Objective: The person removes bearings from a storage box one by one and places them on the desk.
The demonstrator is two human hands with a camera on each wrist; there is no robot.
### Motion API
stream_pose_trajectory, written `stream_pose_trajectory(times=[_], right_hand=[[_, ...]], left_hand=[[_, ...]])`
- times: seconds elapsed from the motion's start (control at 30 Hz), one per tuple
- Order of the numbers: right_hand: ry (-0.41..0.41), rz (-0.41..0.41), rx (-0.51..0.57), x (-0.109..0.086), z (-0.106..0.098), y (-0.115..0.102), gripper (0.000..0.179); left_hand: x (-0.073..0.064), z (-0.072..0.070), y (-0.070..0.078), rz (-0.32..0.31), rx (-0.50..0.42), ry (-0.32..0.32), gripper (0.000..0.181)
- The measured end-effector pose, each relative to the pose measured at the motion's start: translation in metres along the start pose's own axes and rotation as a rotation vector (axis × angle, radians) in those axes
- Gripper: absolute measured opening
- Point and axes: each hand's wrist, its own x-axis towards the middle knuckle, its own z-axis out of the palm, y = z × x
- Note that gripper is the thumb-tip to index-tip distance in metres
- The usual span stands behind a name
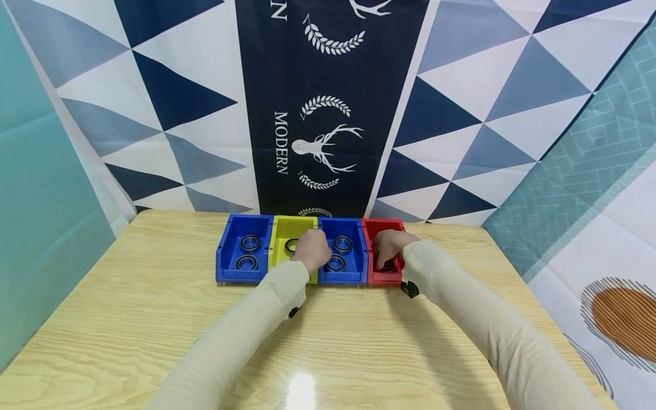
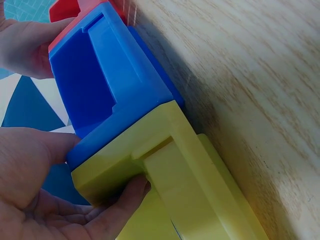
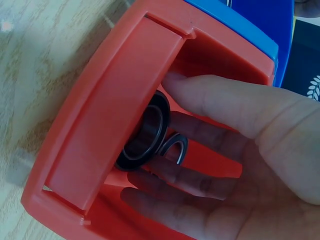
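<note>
My left hand [image 1: 312, 249] is over the wall between the yellow bin [image 1: 279, 228] and the right blue bin [image 1: 350, 225]. In the left wrist view its fingers [image 2: 131, 195] and thumb grip the bins' adjoining edge, one fingertip inside the yellow bin. Inside the red bin [image 1: 384, 278] is my right hand [image 1: 389, 245], fingers spread and slightly bent around a black-rimmed ball bearing [image 3: 146, 135]. Gaps show between the fingers. A second bearing [image 3: 175, 148] lies behind the first, partly hidden by fingers.
The left blue bin [image 1: 220, 267] holds two bearings [image 1: 249, 243], and the right blue bin holds two bearings [image 1: 342, 245]. One bearing [image 1: 290, 246] shows in the yellow bin. The bins stand side by side on a wooden table [image 1: 169, 285], before a patterned cloth [image 1: 205, 114].
</note>
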Motion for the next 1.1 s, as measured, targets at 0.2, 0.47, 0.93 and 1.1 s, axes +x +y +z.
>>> stream_pose_trajectory(times=[0.2,0.47,0.93,1.1], right_hand=[[-0.001,-0.002,-0.006,-0.002,0.001,-0.001,0.045],[0.046,-0.01,-0.019,0.002,0.011,-0.003,0.034],[0.252,0.113,0.049,-0.001,0.038,-0.009,0.047],[0.248,0.105,0.061,-0.002,0.039,-0.01,0.043]], left_hand=[[0.001,0.0,0.0,0.005,0.008,0.004,0.043],[0.002,0.001,0.0,0.0,0.025,0.015,0.042],[0.002,0.005,0.001,0.008,0.054,0.03,0.041],[0.002,0.007,-0.001,0.001,0.049,0.028,0.041]])
